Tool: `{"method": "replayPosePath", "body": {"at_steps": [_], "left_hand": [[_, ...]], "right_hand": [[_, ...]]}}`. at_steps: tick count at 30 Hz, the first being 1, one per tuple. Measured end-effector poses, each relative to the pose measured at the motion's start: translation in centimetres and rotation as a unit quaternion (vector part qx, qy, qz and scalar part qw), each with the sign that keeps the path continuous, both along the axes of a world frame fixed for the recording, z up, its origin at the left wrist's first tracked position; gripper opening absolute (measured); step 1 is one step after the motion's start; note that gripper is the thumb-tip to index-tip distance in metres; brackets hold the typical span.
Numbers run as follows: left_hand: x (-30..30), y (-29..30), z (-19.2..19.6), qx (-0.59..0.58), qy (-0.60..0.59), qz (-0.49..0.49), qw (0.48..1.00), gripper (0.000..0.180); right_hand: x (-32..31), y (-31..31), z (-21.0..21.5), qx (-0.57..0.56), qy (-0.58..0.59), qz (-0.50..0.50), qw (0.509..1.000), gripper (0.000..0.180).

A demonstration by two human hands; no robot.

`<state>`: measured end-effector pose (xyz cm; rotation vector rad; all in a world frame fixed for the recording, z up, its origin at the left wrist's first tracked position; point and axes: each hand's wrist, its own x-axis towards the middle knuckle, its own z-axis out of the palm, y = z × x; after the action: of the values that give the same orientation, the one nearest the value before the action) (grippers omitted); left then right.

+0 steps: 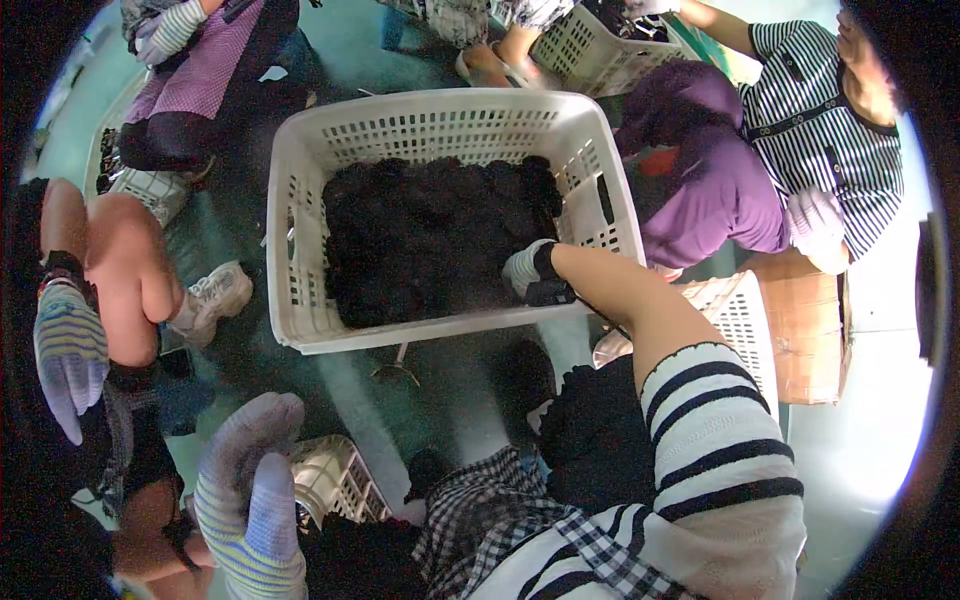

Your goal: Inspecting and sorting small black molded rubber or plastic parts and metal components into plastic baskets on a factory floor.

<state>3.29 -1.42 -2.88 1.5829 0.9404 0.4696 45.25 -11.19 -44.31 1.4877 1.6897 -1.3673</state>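
A large white slotted plastic basket (pixel 300 200) stands on the floor ahead of me, holding a heap of black fabric pieces (pixel 430 235). My right hand (pixel 528 270), in a pale knit glove below a striped sleeve, reaches over the basket's near right rim and presses into the heap's right edge. Its fingers are buried among the black pieces, so the grip is hidden. My left hand (pixel 248 500), in a striped knit glove, hovers at the lower left with fingers spread and nothing in it, beside a small white basket (pixel 335 478).
People sit around the basket: a bare knee and gloved hand (pixel 70 350) at left, a person in purple (pixel 720 190) and one in stripes (pixel 830 130) at right. A cardboard box (pixel 810 330), another white basket (pixel 745 320) and a far basket (pixel 590 50) stand nearby.
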Motion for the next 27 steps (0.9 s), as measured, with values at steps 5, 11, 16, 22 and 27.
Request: {"method": "replayPosePath", "body": {"at_steps": [5, 11, 16, 22, 27], "left_hand": [[-0.7, 0.3, 0.8, 0.01, 0.003, 0.002, 1.0, 0.033], [0.5, -0.2, 1.2, 0.017, -0.065, -0.016, 0.998, 0.032], [-0.8, -1.2, 1.0, -0.023, -0.12, 0.005, 0.993, 0.043], [-0.8, -0.8, 0.6, -0.305, -0.308, -0.027, 0.901, 0.047], [-2.7, 0.3, 1.4, -0.104, -0.344, -0.014, 0.933, 0.041]], "right_hand": [[0.1, 3.3, 7.5, 0.125, -0.047, -0.088, 0.987, 0.041], [-2.1, 5.1, 23.4, 0.202, 0.249, -0.473, 0.82, 0.055], [-10.4, 6.8, 33.9, 0.432, 0.367, -0.303, 0.766, 0.028], [-21.3, 4.6, 42.7, 0.596, 0.459, -0.084, 0.653, 0.031], [-26.9, 5.8, 43.2, 0.706, 0.337, -0.061, 0.62, 0.026]]}}
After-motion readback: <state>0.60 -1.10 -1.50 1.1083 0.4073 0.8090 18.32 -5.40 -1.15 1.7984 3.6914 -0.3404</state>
